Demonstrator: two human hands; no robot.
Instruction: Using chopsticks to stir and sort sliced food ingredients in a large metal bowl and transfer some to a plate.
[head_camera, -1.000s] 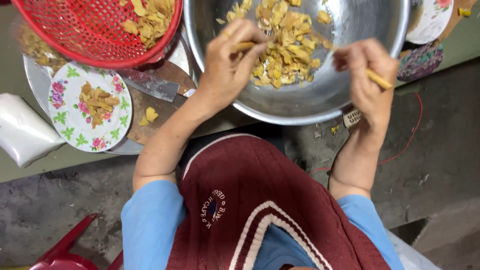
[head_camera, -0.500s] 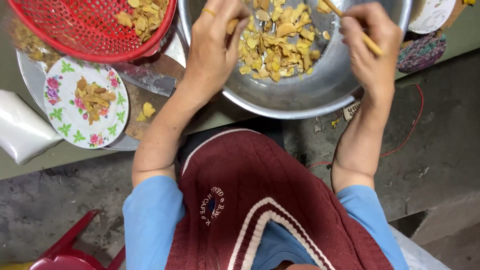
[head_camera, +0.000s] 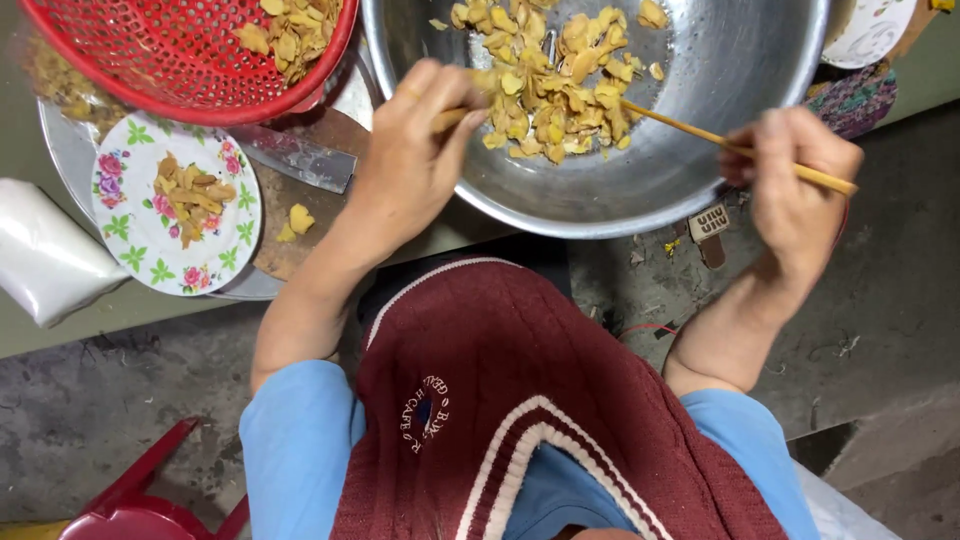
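Here, white bag (head_camera: 45, 255) lies leftmost.

Tight at upper left: the red basket (head_camera: 190, 50) overhangs the flowered plate (head_camera: 175, 215), with a knife (head_camera: 295, 160) wedged between them and the steel bowl (head_camera: 700, 150). The bowl's right half lies bare. Open floor (head_camera: 880, 300) at lower right.

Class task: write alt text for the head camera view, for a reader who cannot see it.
Seen from above, a person's left hand and right hand each hold a wooden stick in a steel bowl of yellow chips. To the left sit a red basket of chips, a floral plate holding a few, and a knife.
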